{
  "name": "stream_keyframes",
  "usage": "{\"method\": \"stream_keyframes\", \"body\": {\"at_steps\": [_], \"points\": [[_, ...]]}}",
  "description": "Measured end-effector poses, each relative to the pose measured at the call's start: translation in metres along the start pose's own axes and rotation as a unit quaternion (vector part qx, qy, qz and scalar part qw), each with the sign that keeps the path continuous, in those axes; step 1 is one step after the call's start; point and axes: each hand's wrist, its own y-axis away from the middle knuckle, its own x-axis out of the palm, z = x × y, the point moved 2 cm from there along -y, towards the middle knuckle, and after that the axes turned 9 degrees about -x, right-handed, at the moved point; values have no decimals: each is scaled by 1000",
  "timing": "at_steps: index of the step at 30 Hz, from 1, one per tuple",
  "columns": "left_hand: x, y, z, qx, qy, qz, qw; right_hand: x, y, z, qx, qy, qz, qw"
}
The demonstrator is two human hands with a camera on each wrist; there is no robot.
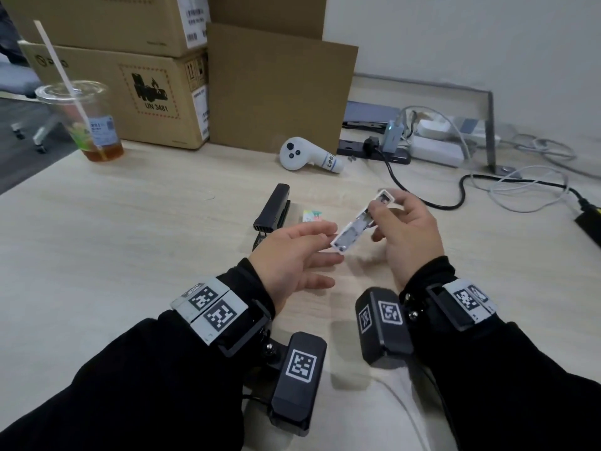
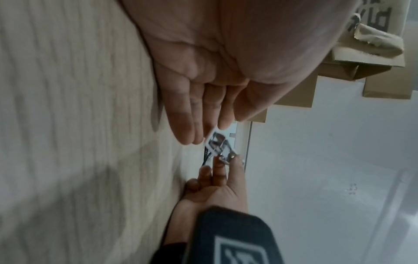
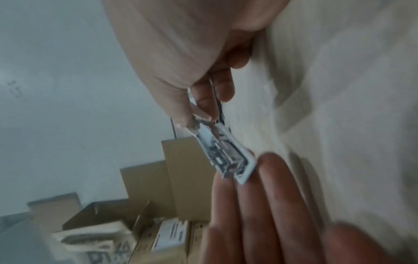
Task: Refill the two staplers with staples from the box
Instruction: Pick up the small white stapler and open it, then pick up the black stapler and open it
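Note:
A white stapler (image 1: pixel 354 227) is held above the table with its metal inside facing up. My right hand (image 1: pixel 400 229) pinches it at the middle between thumb and fingers; the right wrist view shows this grip on the stapler (image 3: pixel 226 151). My left hand (image 1: pixel 328 242) is spread with straight fingers, and its fingertips touch the stapler's near end (image 2: pixel 218 142). A black stapler (image 1: pixel 273 209) lies hinged open on the table behind the left hand. A small colourful staple box (image 1: pixel 311 216) sits just right of it, partly hidden by my fingers.
A white controller (image 1: pixel 305 154) lies behind the staplers. Stacked cardboard boxes (image 1: pixel 146 92) line the back left, with a plastic cup of drink and a straw (image 1: pixel 84 122) beside them. Power strips, chargers and cables (image 1: pixel 432 144) fill the back right. A black adapter (image 1: pixel 588 219) sits at the right edge.

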Motion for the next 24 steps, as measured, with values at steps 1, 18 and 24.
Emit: {"method": "stream_keyframes", "body": {"at_steps": [1, 18, 24], "points": [[-1, 0, 0, 1, -6, -3, 1000, -4, -5, -2, 4, 27, -5, 1000], [-1, 1, -1, 18, -21, 1, 1000, -1, -26, -27, 28, 233, 112, 965], [-1, 2, -3, 54, -30, -29, 998, -4, -23, -4, -75, 225, 23, 971]]}}
